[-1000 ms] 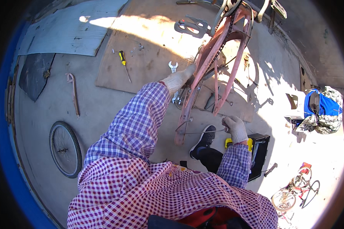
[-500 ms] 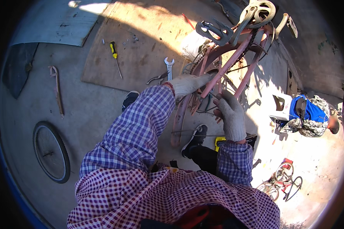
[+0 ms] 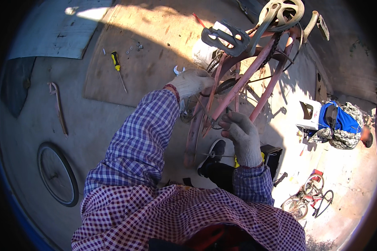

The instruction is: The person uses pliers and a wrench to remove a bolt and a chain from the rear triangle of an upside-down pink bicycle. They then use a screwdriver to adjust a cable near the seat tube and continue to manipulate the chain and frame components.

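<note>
Two gloved hands at the tubes of a pink bicycle frame

The pink bicycle frame (image 3: pixel 246 81) is in the upper middle of the view, just ahead of the person, its tubes slanting down towards the body. At its far end sit a cream chainring (image 3: pixel 297 16) and a cream crank arm (image 3: pixel 270 12), with a black pedal (image 3: pixel 240 50) on the near side.

The left hand (image 3: pixel 192 82), in a pale knit glove, reaches in from the left with its fingertips at a slim pink tube. Its grip looks narrow, but whether the fingers close around the tube cannot be told. The right hand (image 3: pixel 244 136), gloved likewise, is by the lower end of the thicker tube, fingers bent and the grip narrow; whether it holds anything is unclear.

Just beyond the left wrist, the head of an open-ended wrench (image 3: pixel 176 70) shows. Farther left, a yellow-and-black screwdriver (image 3: pixel 115 60) and some small nuts (image 3: pixel 139 45) lie on a brown board (image 3: pixel 107 90). A bicycle wheel (image 3: pixel 73 178) lies on the concrete floor (image 3: pixel 100 140) at lower left.

Near the right wrist are a dark shoe (image 3: pixel 215 151) and a black toolbox (image 3: pixel 273 155). To the right, another person in blue (image 3: pixel 341 119) is near a white stool (image 3: pixel 311 121), and a small red bicycle (image 3: pixel 309 198) lies in sunlight.
</note>
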